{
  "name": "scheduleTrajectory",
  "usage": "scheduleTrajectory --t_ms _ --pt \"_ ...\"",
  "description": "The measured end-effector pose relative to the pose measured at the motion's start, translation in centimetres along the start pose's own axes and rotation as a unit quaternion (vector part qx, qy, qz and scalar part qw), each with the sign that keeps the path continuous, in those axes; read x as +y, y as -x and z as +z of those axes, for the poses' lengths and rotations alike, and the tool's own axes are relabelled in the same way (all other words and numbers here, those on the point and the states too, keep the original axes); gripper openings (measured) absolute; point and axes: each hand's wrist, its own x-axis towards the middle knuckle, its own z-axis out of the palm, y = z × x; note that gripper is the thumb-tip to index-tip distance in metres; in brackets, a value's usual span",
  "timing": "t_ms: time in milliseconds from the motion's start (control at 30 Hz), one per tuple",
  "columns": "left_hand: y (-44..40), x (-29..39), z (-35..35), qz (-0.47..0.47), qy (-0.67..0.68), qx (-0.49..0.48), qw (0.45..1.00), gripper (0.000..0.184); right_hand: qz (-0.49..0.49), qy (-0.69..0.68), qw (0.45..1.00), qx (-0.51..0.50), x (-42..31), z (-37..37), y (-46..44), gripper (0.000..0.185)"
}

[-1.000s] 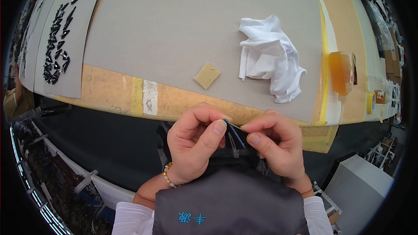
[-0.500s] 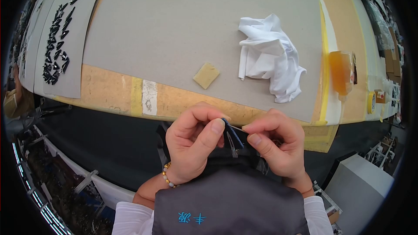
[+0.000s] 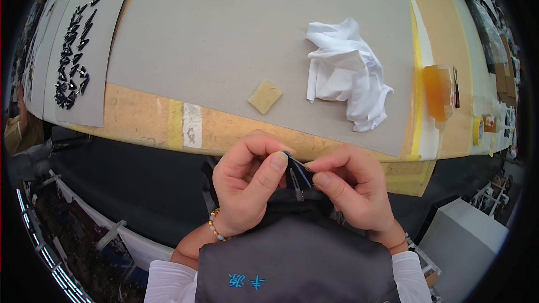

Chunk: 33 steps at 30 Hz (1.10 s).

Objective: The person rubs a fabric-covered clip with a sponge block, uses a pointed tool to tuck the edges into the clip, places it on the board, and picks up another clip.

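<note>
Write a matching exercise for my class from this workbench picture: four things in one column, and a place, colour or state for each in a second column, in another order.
Things
1. Cloth
2. Bracelet
3. Square pad
4. Blue strip

Places, colours, states
A. Tan, lying on the grey sheet
B. Pinched at its upper end by the left hand
C. White and crumpled
D. Around the left wrist

Right pairs: 1-C; 2-D; 3-A; 4-B

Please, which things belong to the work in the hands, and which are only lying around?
In the work:
blue strip and metal clip at the left hand
thin rod at the right hand
small black pieces, probably

Seemingly just lying about:
white cloth
beige sponge
bottle of amber liquid
yellow tape roll
</note>
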Motion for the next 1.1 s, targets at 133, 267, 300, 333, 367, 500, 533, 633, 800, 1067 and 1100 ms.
scheduleTrajectory --t_ms 133,267,300,333,367,500,533,633,800,1067,1100 --pt "0.1 0.3 0.0 -0.004 0.007 -0.004 1.0 0.011 0.129 -0.192 0.97 -0.069 -0.2 -0.8 -0.3 0.017" --pt "0.1 0.1 0.0 -0.014 0.027 -0.001 1.0 0.012 0.144 -0.262 0.951 -0.073 0.4 -0.9 -0.3 0.019" --pt "0.1 0.1 0.0 -0.014 0.028 0.0 1.0 0.012 0.148 -0.275 0.947 -0.07 0.4 -0.9 -0.3 0.019" --pt "0.1 0.1 0.0 -0.015 0.028 0.001 0.999 0.012 0.133 -0.238 0.96 -0.056 0.3 -0.8 -0.3 0.018" --pt "0.0 0.1 0.0 -0.016 0.029 0.001 0.999 0.012 0.118 -0.2 0.972 -0.043 0.2 -0.6 -0.2 0.017" --pt "0.0 0.2 0.0 -0.02 0.03 0.001 0.999 0.013 -0.001 -0.036 0.999 0.017 0.4 0.0 0.0 0.013" --pt "0.0 0.2 0.0 -0.02 0.03 0.002 0.999 0.013 -0.016 0.001 1.0 0.021 0.3 -0.1 -0.1 0.013" --pt "0.0 0.2 0.0 -0.02 0.031 0.006 0.999 0.013 -0.067 0.108 0.991 0.034 -0.2 -0.3 -0.3 0.015" --pt "0.0 0.2 -0.1 -0.022 0.001 0.014 1.0 0.013 -0.154 0.243 0.955 0.064 -0.7 -0.1 -0.4 0.019" --pt "-0.1 -0.4 -0.3 -0.032 -0.007 0.0 0.999 0.015 -0.167 0.263 0.948 0.069 -0.1 -0.2 -0.7 0.02" --pt "0.0 -0.3 -0.2 -0.054 0.016 -0.006 0.998 0.017 -0.147 0.244 0.956 0.066 -0.1 -0.2 -0.7 0.019"
